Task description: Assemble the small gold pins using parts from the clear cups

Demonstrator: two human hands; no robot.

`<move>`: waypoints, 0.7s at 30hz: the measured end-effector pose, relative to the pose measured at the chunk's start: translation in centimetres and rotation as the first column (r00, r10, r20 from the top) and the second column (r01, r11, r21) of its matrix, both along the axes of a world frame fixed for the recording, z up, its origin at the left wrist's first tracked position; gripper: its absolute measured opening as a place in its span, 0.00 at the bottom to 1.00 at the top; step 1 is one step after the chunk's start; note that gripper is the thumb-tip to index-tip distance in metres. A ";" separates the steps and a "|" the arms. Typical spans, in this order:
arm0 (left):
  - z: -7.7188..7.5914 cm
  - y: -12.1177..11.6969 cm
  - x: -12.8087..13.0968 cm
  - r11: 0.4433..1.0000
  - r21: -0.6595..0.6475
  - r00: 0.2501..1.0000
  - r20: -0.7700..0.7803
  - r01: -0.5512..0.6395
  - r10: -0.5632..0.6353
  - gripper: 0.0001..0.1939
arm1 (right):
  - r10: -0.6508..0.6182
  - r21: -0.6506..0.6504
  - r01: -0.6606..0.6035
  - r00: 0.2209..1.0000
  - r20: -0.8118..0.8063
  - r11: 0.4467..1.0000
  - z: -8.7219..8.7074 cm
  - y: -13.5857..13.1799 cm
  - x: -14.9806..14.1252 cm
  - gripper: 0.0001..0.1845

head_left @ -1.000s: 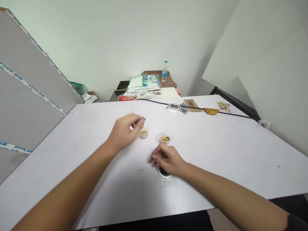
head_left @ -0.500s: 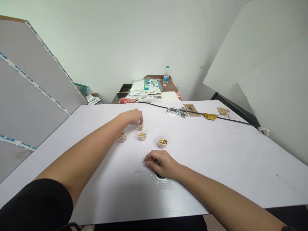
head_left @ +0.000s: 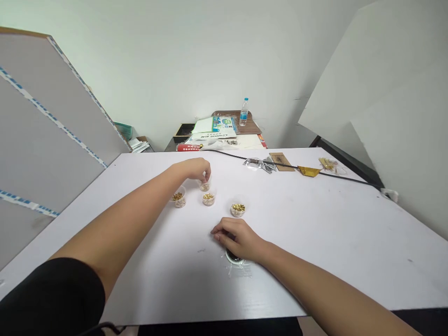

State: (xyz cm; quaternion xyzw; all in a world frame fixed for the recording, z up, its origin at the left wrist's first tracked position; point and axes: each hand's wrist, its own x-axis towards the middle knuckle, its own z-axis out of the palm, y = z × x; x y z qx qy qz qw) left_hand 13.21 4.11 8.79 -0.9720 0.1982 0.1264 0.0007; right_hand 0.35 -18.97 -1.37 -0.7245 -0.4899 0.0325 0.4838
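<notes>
White tabletop point(head_left: 297, 252) is stretching out below a pale wall point(head_left: 161, 70), with a dark round dish point(head_left: 235, 257) lying on it. Beyond the dish and to its left, the left hand point(head_left: 198, 169) is pointing bunched fingertips down at the far cup point(head_left: 205, 187) — whether they are grasping anything, I cannot tell. Three more cups point(head_left: 238, 213), holding gold pieces point(head_left: 238, 206), are standing beyond the dish. Partly covering the dish, the right hand point(head_left: 238, 236) is curling its fingers loosely — their grip is too unclear to tell.

Gold pieces point(head_left: 238, 207) beyond right fingers point(head_left: 221, 238); black disc point(head_left: 234, 257), pale rim point(head_left: 236, 262), beside them; white tabletop point(head_left: 315, 233) below.
</notes>
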 end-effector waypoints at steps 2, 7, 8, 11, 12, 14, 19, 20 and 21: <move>1.1 0.2 -1.3 0.998 -0.061 0.997 0.072 0.019 -0.014 0.04 | -0.003 0.009 0.003 1.000 0.028 1.000 0.0 0.0 0.1 0.08; 1.1 -0.8 -8.9 0.806 -0.573 0.812 0.536 0.148 0.231 0.08 | -0.029 0.042 0.026 0.996 0.086 0.999 -0.1 -0.3 0.4 0.10; 0.3 -1.3 -10.6 0.706 -0.668 0.790 0.555 0.237 0.260 0.07 | -0.032 0.047 0.028 0.996 0.085 0.999 -0.1 -0.3 0.5 0.10; -2.9 -3.0 -14.6 0.349 -0.889 0.896 0.386 0.298 0.220 0.05 | -0.038 0.042 0.035 0.996 0.079 0.999 -0.1 -0.4 0.5 0.10; -4.0 -3.4 -15.4 0.238 -0.941 0.927 0.294 0.239 0.234 0.06 | -0.043 0.037 0.040 0.995 0.085 0.999 -0.1 -0.4 0.5 0.09; -6.1 -4.1 -16.2 0.081 -0.996 0.969 0.053 0.035 0.241 0.10 | -0.066 0.028 0.063 0.993 0.097 0.998 -0.1 -0.4 0.5 0.09; -8.9 -4.3 -16.1 -0.027 -0.973 0.968 -0.233 -0.231 0.095 0.12 | -0.093 0.027 0.091 0.990 0.109 0.995 0.1 -0.4 0.6 0.08; -9.1 -4.2 -16.0 -0.018 -0.978 0.975 -0.210 -0.209 0.077 0.12 | -0.098 0.027 0.096 0.989 0.113 0.995 0.2 -0.4 0.7 0.08; -9.2 -4.0 -15.9 -0.005 -0.985 0.983 -0.170 -0.170 0.073 0.12 | -0.107 0.027 0.105 0.987 0.118 0.994 0.2 -0.5 0.7 0.08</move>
